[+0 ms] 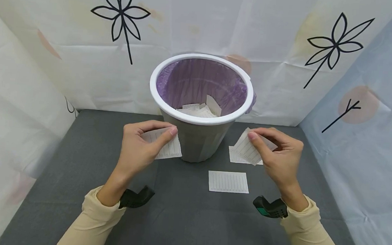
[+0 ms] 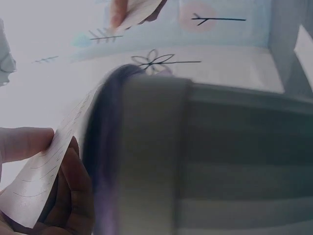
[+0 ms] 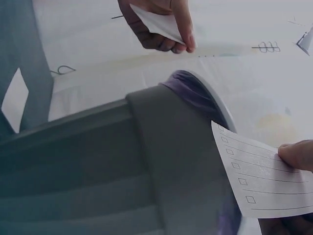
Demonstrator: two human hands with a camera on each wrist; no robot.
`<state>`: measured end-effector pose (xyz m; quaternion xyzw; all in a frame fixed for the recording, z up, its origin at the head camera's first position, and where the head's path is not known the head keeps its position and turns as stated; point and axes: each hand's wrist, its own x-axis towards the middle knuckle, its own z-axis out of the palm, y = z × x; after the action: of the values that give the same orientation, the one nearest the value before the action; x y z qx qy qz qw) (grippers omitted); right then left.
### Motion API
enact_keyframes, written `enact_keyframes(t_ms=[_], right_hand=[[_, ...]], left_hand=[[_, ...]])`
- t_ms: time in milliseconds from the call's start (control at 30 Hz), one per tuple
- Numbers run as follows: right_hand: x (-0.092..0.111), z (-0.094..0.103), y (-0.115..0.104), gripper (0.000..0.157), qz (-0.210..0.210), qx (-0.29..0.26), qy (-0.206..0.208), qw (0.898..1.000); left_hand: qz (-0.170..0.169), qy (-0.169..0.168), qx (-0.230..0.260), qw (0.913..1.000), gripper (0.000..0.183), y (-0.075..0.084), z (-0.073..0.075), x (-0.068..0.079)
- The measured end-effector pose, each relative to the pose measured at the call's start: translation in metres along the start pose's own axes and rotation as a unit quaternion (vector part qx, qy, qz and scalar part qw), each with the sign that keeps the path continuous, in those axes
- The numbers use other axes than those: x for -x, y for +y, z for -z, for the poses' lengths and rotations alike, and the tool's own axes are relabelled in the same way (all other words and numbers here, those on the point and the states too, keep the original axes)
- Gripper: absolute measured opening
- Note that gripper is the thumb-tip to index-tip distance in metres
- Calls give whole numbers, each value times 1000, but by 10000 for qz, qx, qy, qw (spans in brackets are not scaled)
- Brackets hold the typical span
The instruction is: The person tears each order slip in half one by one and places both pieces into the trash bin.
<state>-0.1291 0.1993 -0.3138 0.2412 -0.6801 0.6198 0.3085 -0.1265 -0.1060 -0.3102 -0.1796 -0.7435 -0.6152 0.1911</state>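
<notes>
My left hand [image 1: 137, 147] pinches a torn piece of lined paper [image 1: 170, 149] between thumb and fingers, just left of the waste bin [image 1: 198, 141]. On the bin's right, my right hand [image 1: 280, 152] pinches another lined piece [image 1: 247, 150] by its edge. Small checkboxes run along this lined paper [image 3: 261, 183] in the right wrist view. Inside the bin, scraps of paper [image 1: 201, 111] lie on a purple liner [image 1: 202, 76]. A flat lined sheet [image 1: 228, 182] rests on the table, and a second sheet [image 1: 234, 156] is partly hidden behind the right hand's piece.
The bin's white rim [image 1: 201, 56] stands above both hands at the table's back. A dark grey cloth covers the table [image 1: 190, 223]. Patterned fabric [image 1: 275, 37] hangs behind and on both sides. Each wrist carries a black camera mount [image 1: 136, 197].
</notes>
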Motion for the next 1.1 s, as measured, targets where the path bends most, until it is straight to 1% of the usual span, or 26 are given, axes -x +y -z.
enact_keyframes(t_ms=[133, 200, 267, 367, 433, 467, 533, 633, 733, 800, 867, 967, 1067, 1100], right_hand=[[-17, 9, -5, 8, -60, 24, 176, 9998], [-27, 12, -8, 8, -101, -17, 247, 9996], [-39, 14, -11, 8, -108, -92, 298, 9995], [-57, 14, -15, 8, -149, -149, 384, 9990], [-69, 12, -17, 9, -187, -297, 438, 9984], [-75, 11, -18, 10, -234, -462, 472, 9975], [-87, 7, -19, 10, -304, -718, 518, 9956], [-103, 1, -19, 12, -543, -1248, 527, 9893], [-119, -7, -18, 12, -642, -1383, 437, 9873], [-128, -13, -18, 12, -734, -1483, 377, 9855], [-137, -19, -16, 10, -702, -1483, 309, 9860], [-148, -27, -12, 8, -754, -1680, 250, 9826], [-157, -34, -7, 9, -636, -1665, 176, 9838], [-160, -37, -5, 10, -659, -1698, 168, 9831]], left_hand=[[-92, 204, 48, 9997, 8, 15, 13, -16], [-47, 286, 112, 9995, 10, 23, 19, -25], [33, 335, 314, 9989, 12, 29, 23, -37], [152, 414, 815, 9957, 12, 36, 27, -55], [157, 474, 1163, 9920, 11, 39, 28, -67], [169, 506, 1258, 9906, 11, 41, 28, -73], [180, 549, 1445, 9878, 10, 46, 27, -85], [278, 568, 1637, 9845, 11, 52, 23, -101], [374, 539, 1808, 9813, 10, 57, 17, -115], [376, 499, 1855, 9807, 10, 59, 13, -124], [393, 472, 1848, 9808, 10, 60, 10, -132], [385, 444, 1825, 9814, 9, 63, 4, -141], [507, 402, 1869, 9802, 8, 64, -3, -150], [526, 383, 1871, 9802, 8, 64, -5, -153]])
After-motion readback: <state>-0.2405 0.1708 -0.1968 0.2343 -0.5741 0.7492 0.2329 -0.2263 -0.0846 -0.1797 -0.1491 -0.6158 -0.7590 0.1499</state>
